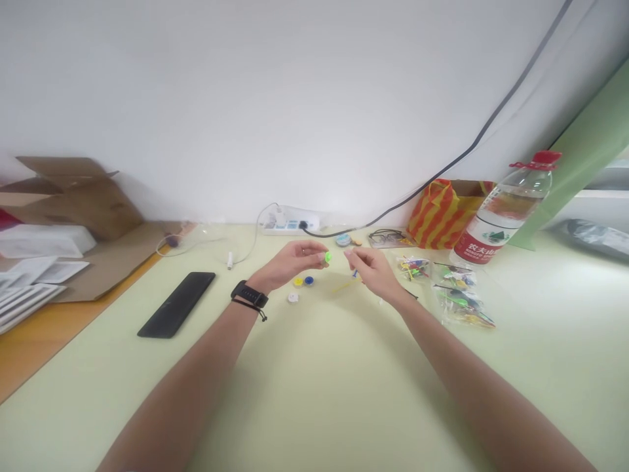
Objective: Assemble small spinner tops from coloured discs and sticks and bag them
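Note:
Between thumb and fingers, my left hand [293, 261] pinches a small bright green plastic piece [328, 257] above the table. Just to its right, my right hand [374, 270] has its thumb and fingertips pressed together; whatever they hold is too small to make out. Below my left hand lie a yellow round piece [298, 282], a blue round piece [309, 281] and a white piece [293, 297]. A thin yellow stick [344, 286] and a small blue piece [355, 275] show beside my right hand, partly covered by it.
Clear bags of colourful plastic parts [462, 298] lie to the right, before a large water bottle [496, 213] and a striped bag [437, 213]. A black flat case [177, 305] rests at left, near cardboard [108, 249]. A power strip [289, 221] with cables sits along the wall.

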`<control>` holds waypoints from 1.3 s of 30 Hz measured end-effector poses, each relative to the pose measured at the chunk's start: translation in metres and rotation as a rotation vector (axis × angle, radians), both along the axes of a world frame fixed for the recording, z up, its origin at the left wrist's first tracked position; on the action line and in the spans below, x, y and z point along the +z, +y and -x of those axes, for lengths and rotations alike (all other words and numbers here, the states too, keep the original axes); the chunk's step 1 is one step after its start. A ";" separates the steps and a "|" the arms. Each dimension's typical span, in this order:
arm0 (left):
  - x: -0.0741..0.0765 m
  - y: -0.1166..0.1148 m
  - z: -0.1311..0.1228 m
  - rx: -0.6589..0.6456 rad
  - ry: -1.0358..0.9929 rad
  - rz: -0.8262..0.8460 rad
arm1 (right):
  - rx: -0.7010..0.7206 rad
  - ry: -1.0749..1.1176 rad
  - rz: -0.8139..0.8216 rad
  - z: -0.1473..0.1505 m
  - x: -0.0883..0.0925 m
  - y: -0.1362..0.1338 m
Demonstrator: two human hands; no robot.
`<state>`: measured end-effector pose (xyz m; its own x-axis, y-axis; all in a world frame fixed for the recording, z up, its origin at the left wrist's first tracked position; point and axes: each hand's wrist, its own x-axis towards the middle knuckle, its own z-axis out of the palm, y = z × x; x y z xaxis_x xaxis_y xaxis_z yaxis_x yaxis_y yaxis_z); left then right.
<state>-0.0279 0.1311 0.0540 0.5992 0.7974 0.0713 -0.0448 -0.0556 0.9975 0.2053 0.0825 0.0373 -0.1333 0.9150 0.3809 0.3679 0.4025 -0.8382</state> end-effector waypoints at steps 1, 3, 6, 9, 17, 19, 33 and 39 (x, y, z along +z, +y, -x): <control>0.000 0.000 0.000 0.007 -0.006 0.004 | -0.019 -0.020 -0.029 -0.004 0.000 0.003; 0.000 0.001 0.000 0.035 -0.007 0.013 | -0.077 -0.124 -0.037 -0.015 0.000 0.010; -0.001 0.003 0.001 0.118 -0.005 0.050 | -0.149 -0.479 0.088 -0.037 -0.004 0.018; -0.004 0.007 0.003 0.173 -0.019 0.097 | -0.154 -0.643 0.164 -0.056 -0.009 0.020; -0.009 0.012 0.007 0.182 -0.069 0.142 | -0.064 -0.778 0.244 -0.072 -0.011 0.021; -0.009 0.013 0.007 0.183 -0.088 0.150 | -0.019 -0.783 0.251 -0.072 -0.011 0.022; -0.030 0.039 0.026 0.404 -0.439 0.455 | 0.003 -0.729 0.178 -0.073 -0.009 0.022; -0.040 0.042 0.029 0.416 -0.335 0.409 | -0.092 -0.484 0.080 -0.043 -0.015 0.020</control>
<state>-0.0570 0.1733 0.0137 0.2342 0.9595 -0.1568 -0.4120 0.2440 0.8779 0.2480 0.1029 0.0226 -0.1946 0.9551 0.2234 0.7534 0.2913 -0.5895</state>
